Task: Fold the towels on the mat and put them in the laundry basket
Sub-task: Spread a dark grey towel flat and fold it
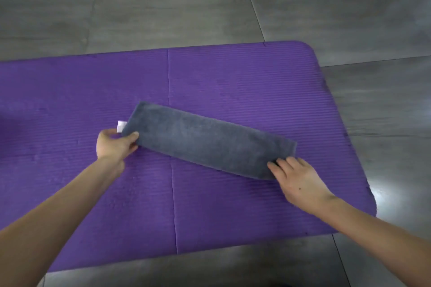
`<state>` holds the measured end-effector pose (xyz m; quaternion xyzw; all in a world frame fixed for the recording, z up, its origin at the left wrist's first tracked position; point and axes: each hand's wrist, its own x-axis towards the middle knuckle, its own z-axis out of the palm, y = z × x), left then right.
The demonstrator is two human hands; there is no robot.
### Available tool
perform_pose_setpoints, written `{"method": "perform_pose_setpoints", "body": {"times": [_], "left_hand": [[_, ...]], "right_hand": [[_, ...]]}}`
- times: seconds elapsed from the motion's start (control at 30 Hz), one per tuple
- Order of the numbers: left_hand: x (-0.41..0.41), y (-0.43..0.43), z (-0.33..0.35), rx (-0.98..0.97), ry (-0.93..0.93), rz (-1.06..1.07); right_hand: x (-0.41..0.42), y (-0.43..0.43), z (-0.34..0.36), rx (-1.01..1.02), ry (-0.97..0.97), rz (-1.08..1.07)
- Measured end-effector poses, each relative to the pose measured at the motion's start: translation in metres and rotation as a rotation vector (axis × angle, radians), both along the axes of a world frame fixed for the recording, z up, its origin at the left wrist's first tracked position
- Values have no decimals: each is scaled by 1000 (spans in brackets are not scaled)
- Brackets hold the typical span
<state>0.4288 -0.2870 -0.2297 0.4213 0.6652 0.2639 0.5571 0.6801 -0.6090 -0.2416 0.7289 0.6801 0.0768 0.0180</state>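
Indoor room, grey floor tiles [163, 7]; purple mat [233, 72]

On my feed the towel [205, 140] looked like grey terry cloth, matt, with a short, soft nap. Its small white label [121, 126] was thin; I could not tell whether it was cloth or paper. The mat [233, 77] was purple foam, matt and finely ribbed, with creases across it. The floor [163, 7] was smooth grey tile with a glossy sheen.

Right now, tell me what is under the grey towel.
The purple mat lies under the towel. The left hand pinches its left end, thumb on top. Anything else beneath the cloth is covered.
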Motion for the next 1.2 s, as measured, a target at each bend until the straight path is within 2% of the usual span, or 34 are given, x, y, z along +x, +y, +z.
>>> {"method": "perform_pose_setpoints", "body": {"times": [0.1,0.13,0.17,0.2,0.27,0.33,0.37,0.43,0.5,0.63,0.67,0.73,0.83,0.93,1.07,1.13,1.2], "left_hand": [[36,29,-2,62,-176,-74],[47,34,-3,52,-197,-108],[55,34,-3,102,-135,-177],[59,30,-3,229,25,-305],[55,6,2,670,361,-662],[34,-34,6,1115,370,-1046],[18,-57,6,1221,317,-1228],[-13,-103,4,1312,243,-1485],[-33,-136,-6,1313,266,-1558],[-28,-157,-24,1359,331,-1406],[-26,-158,-26,1401,322,-1376],[-25,-158,-28,1453,311,-1359],[-30,-155,-28,1343,240,-1382],[-33,-148,-21,1114,110,-1378],[-32,-138,2,770,-34,-1240],[-30,-131,10,570,-88,-1093],[-25,-121,11,362,-152,-900]], "right_hand": [[-44,-1,1,-1,106,81],[-58,3,2,14,146,80],[-73,8,3,29,191,73],[-86,12,3,40,244,61],[-109,20,7,43,359,25],[-126,28,12,46,494,-29],[-132,32,14,51,557,-63],[-137,38,20,54,671,-119],[-135,42,26,20,759,-176],[-129,36,30,-111,920,-223],[-127,32,31,-114,911,-189],[-119,23,22,-96,693,-29],[-103,8,6,-198,371,169],[-92,4,-1,-191,385,184],[-91,20,11,75,728,17],[-92,36,24,177,947,-141],[-90,58,33,195,1155,-284]]}}
